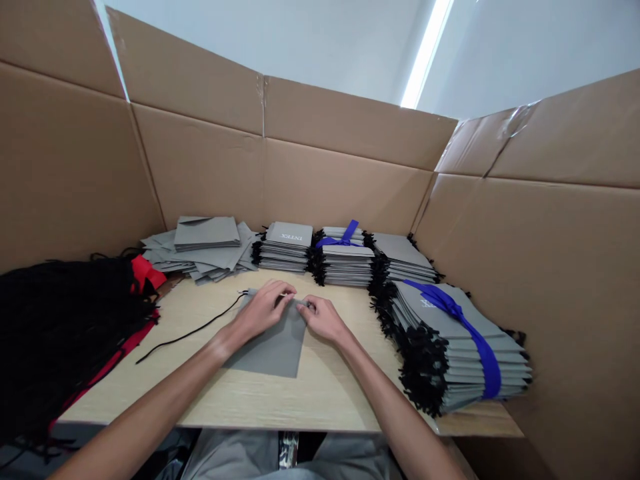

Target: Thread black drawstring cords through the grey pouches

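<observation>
A grey drawstring pouch (273,350) lies flat on the pale tabletop in front of me. My left hand (265,305) pinches its far edge near the middle. At the far right corner, my right hand (323,317) grips the same edge between thumb and fingers. A black cord (193,332) comes out of the pouch's far left corner and trails left across the table. What lies inside the fingertips, beyond the pouch's edge, is hidden.
Loose grey pouches (207,233) are heaped at the back left. Corded stacks (287,250) stand along the back; a bundle (465,347) tied with blue ribbon (487,363) sits at right. Black cords (65,333) pile up on the left. Cardboard walls (345,173) enclose the table.
</observation>
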The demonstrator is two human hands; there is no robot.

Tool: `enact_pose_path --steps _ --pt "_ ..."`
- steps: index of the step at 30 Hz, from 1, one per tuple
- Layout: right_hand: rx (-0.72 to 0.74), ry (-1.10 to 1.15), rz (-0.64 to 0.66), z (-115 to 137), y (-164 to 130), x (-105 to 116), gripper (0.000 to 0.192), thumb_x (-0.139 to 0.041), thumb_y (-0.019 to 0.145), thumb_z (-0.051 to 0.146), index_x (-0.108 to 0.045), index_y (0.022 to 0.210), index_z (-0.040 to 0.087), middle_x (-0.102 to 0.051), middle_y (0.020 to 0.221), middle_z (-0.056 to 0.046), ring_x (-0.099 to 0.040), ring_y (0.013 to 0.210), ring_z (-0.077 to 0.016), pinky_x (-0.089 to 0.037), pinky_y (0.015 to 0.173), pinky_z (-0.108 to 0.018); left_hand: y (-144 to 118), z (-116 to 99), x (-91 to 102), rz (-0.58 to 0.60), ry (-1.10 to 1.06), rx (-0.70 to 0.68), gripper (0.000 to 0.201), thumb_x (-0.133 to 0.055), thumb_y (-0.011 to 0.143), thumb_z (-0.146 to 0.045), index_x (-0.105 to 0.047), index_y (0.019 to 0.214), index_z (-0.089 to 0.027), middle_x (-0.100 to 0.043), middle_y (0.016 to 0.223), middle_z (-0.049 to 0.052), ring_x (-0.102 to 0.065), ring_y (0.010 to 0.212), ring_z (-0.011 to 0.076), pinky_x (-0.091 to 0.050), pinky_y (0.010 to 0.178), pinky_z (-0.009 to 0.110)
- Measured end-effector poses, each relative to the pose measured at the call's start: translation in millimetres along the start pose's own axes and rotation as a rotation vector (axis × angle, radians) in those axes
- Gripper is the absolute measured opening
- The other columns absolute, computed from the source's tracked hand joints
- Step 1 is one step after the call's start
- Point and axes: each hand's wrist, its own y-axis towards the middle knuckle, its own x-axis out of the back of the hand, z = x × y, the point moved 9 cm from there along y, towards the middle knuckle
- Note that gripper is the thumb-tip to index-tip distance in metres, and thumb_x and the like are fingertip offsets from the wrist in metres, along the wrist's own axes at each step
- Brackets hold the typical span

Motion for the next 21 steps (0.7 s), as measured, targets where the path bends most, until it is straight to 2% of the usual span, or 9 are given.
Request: enact_pose_path --steps 3,6,10,13,17,21 --pt "0.001 0.041 -0.055 -17.6 4.0 12.2 0.025 -0.061 0.098 0.035 -0.065 0.079 0.02 -0.058 0.072 0.002 -0.05 0.07 -0.0167 -0.034 0.065 -0.025 1.4 12.3 30.9 -0.149 0.083 0.022 0.034 -0.048 0.11 -0.041 -0.076 0.107 -0.022 -0.082 0.112 0.012 -0.071 0.113 0.0312 -0.055 0.106 0.046" --pt "-0.007 0.097 -0.098 -32.7 7.3 22.9 0.024 -0.06 0.097 0.036 -0.064 0.079 0.02 -0.062 0.077 0.001 -0.054 0.074 -0.0181 -0.038 0.068 -0.026 -0.8 33.1 48.8 -0.153 0.077 0.09 0.04 -0.05 0.108 -0.047 -0.079 0.117 -0.021 -0.082 0.122 0.013 -0.073 0.116 0.0321 -0.056 0.106 0.045" --pt "-0.004 0.11 -0.117 -38.0 9.7 28.8 0.021 -0.06 0.096 0.031 -0.063 0.078 0.02 -0.066 0.082 -0.001 -0.058 0.08 -0.0199 -0.042 0.074 -0.027 -4.2 53.2 50.0 -0.07 0.008 0.151 0.042 -0.057 0.102 -0.054 -0.082 0.115 -0.022 -0.084 0.124 0.012 -0.077 0.114 0.0325 -0.058 0.102 0.042" --pt "0.007 0.017 -0.145 -33.8 7.6 34.2 0.02 -0.06 0.097 0.026 -0.065 0.078 0.02 -0.067 0.087 -0.002 -0.06 0.089 -0.0213 -0.044 0.082 -0.029 -4.3 58.6 51.6 -0.101 -0.03 0.183 0.041 -0.061 0.099 -0.056 -0.082 0.112 -0.023 -0.085 0.123 0.012 -0.079 0.112 0.0325 -0.06 0.098 0.04" --pt "0.005 -0.253 -0.121 -22.1 1.8 34.6 0.018 -0.064 0.099 0.025 -0.074 0.086 0.019 -0.07 0.1 -0.007 -0.06 0.105 -0.0244 -0.044 0.093 -0.032 -2.6 51.9 52.8 -0.157 -0.065 0.204 0.035 -0.062 0.097 -0.053 -0.079 0.104 -0.024 -0.086 0.109 0.01 -0.081 0.097 0.0301 -0.061 0.087 0.037" --pt "0.006 -0.44 -0.107 -2.0 -0.5 26.0 0.022 -0.066 0.104 0.037 -0.08 0.099 0.021 -0.073 0.114 -0.01 -0.061 0.116 -0.0271 -0.043 0.099 -0.035 -1.7 35.4 41.5 -0.146 -0.08 0.192 0.024 -0.066 0.093 -0.048 -0.072 0.091 -0.025 -0.083 0.091 0.006 -0.077 0.084 0.0268 -0.058 0.079 0.034"
